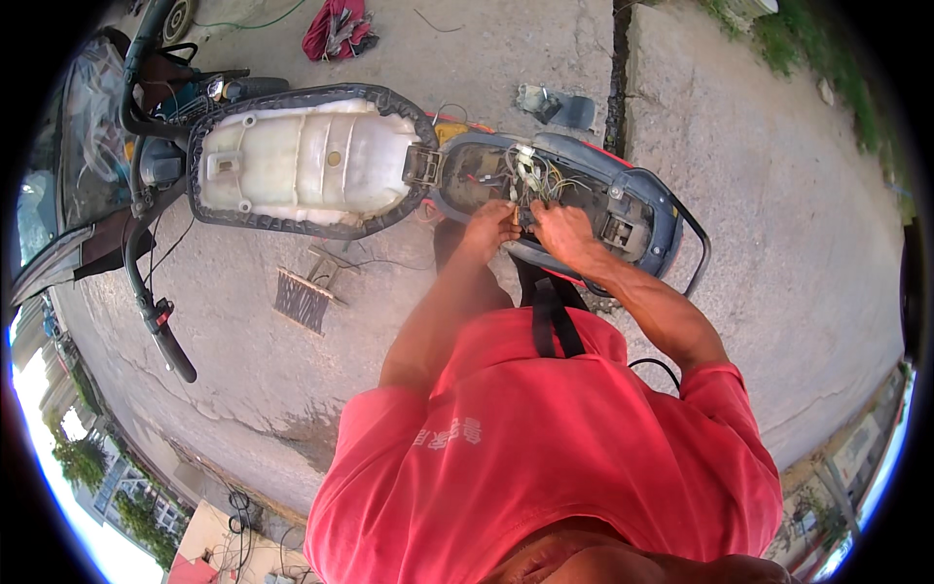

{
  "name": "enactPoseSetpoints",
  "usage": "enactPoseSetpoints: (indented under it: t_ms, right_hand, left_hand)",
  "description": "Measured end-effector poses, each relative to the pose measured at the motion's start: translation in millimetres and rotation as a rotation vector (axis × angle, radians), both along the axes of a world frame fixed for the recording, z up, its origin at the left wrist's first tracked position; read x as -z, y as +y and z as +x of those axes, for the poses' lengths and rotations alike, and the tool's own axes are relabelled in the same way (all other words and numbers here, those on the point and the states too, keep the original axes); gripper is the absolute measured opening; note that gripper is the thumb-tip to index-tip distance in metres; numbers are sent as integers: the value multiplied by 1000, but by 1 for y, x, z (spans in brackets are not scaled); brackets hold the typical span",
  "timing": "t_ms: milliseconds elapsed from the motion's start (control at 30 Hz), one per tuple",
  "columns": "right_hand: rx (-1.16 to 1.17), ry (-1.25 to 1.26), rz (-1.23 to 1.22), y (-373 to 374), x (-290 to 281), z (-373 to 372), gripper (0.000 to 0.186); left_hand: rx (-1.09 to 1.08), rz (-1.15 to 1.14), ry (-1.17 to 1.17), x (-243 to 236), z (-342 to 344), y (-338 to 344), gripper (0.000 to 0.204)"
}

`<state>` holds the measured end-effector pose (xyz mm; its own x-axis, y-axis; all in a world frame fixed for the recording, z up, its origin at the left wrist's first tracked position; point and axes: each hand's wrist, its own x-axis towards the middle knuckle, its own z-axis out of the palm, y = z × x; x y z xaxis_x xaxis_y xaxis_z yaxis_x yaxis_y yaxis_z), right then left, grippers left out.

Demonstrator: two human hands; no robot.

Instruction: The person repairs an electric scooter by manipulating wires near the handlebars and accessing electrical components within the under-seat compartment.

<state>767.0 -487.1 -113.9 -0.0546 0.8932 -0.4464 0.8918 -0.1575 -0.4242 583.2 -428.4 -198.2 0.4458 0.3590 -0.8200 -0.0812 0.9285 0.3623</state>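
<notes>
Both hands are close together over the open under-seat compartment [474, 167] of an electric scooter, at the near edge of a tangle of wires [552, 182] with white connectors [526, 167]. My left hand [489, 231] is closed, its thumb and fingers pinching a wire. Just to its right, my right hand [562, 230] is closed too, fingertips pointing down on the wires; the bit between them is small and partly hidden. The scooter's seat [304, 164] is flipped over to the left on its hinge [422, 166], showing a pale plastic underside.
The handlebar [133, 238] rises at the left. A curved rear rack [699, 243] bounds the scooter's tail on the right. A pedal-like metal frame [304, 300] shows below the seat. Dark plastic pieces [572, 112] and a red cloth bundle [337, 31] lie on the concrete beyond.
</notes>
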Motion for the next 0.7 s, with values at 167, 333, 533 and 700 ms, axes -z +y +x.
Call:
enactPoseSetpoints:
  t_ms: [167,333,533,700]
  right_hand:
    - [-1,8,-15,3,0,-1,32]
    - [6,23,-14,2,5,-3,35]
    - [112,77,81,-4,8,-2,44]
    - [549,275,-52,-26,30,-1,41]
  left_hand:
    - [6,19,-1,-2,1,-1,18]
    - [107,112,35,2,0,-4,27]
    - [122,241,97,5,3,-6,25]
    - [50,177,22,13,-6,-7,26]
